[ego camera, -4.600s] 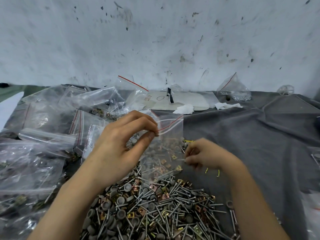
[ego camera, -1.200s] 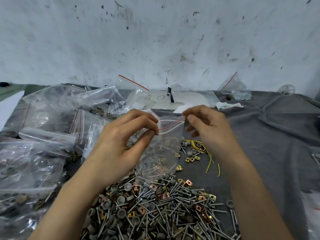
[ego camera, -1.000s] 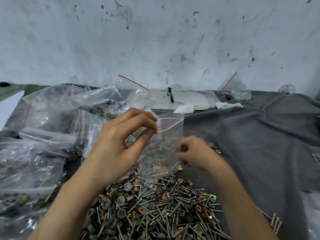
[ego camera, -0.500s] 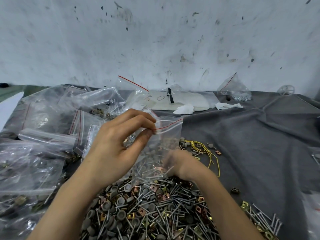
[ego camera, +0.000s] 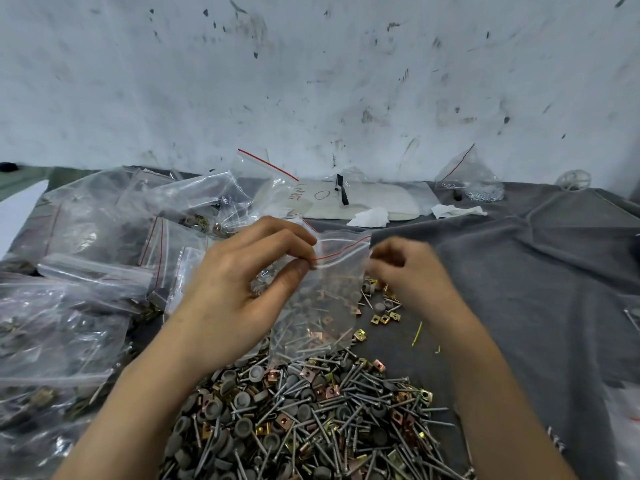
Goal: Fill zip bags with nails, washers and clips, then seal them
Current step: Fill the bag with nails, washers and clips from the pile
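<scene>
Clear zip bag over bench middle, part-filled, unsealed. We pinch its top corner w/ left hand; right hand blurred, fingers curled, can't tell on what. Filled bags at left edge; big pile at near edge unbagged.

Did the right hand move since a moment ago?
Yes. The right hand rose from the hardware pile, away from the person, to the mouth of the zip bag.

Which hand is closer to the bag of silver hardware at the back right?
Right. The right hand is forward and left of the hardware bag; the left hand is farther left, pinching the zip bag.
</scene>
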`<control>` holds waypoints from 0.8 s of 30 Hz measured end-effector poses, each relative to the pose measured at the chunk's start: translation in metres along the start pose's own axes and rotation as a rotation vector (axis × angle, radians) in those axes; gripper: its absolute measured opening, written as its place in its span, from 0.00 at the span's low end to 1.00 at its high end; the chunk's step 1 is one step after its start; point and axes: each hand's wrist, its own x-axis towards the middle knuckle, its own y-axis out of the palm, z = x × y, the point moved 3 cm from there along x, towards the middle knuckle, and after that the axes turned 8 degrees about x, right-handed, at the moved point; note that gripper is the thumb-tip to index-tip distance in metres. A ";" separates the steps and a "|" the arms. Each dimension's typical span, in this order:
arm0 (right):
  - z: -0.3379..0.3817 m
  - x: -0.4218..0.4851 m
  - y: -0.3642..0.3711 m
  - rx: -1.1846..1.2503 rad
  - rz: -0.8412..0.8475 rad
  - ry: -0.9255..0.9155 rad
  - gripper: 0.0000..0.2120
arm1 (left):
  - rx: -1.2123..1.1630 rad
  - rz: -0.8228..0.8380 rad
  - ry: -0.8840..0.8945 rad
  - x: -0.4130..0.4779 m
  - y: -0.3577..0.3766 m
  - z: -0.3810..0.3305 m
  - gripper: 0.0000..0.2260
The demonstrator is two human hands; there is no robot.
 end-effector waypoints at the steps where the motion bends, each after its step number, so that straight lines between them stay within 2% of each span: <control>1: 0.012 -0.004 -0.007 0.129 -0.068 -0.062 0.08 | -0.008 0.007 0.006 0.000 0.001 -0.001 0.10; 4: 0.048 -0.020 -0.018 0.370 -0.171 -0.277 0.10 | -0.012 0.025 0.015 0.000 0.002 -0.002 0.10; 6: 0.064 -0.030 -0.016 0.343 -0.148 -0.375 0.09 | -0.019 0.037 0.014 0.000 0.003 -0.003 0.10; 9: 0.074 -0.037 -0.004 0.211 -0.027 -0.430 0.08 | -0.030 0.055 0.017 0.000 0.004 -0.004 0.10; 11: 0.074 -0.037 0.000 0.150 0.000 -0.446 0.07 | -0.028 0.058 0.012 0.000 0.004 -0.003 0.10; 13: 0.066 -0.033 -0.002 0.195 -0.062 -0.431 0.07 | -0.025 0.051 -0.001 0.000 0.004 -0.002 0.11; 15: 0.054 -0.025 -0.006 0.268 -0.156 -0.359 0.09 | -0.019 0.040 -0.014 -0.001 0.004 0.000 0.11; 17: 0.038 -0.015 -0.008 0.149 -0.183 -0.242 0.10 | -0.012 0.031 -0.019 -0.001 0.004 0.000 0.11; 18: 0.029 -0.011 -0.006 -0.017 -0.110 -0.157 0.10 | -0.010 0.027 -0.018 -0.001 0.004 0.000 0.11; 20: 0.006 -0.008 0.005 -0.392 0.198 0.039 0.07 | -0.008 0.021 -0.017 0.000 0.004 0.000 0.11; 22: -0.018 -0.012 0.023 -0.646 0.484 0.168 0.05 | -0.002 0.018 -0.018 0.000 0.003 0.001 0.12; 24: -0.037 -0.014 0.041 -0.761 0.580 0.210 0.10 | 0.002 0.020 -0.017 0.000 0.003 0.001 0.12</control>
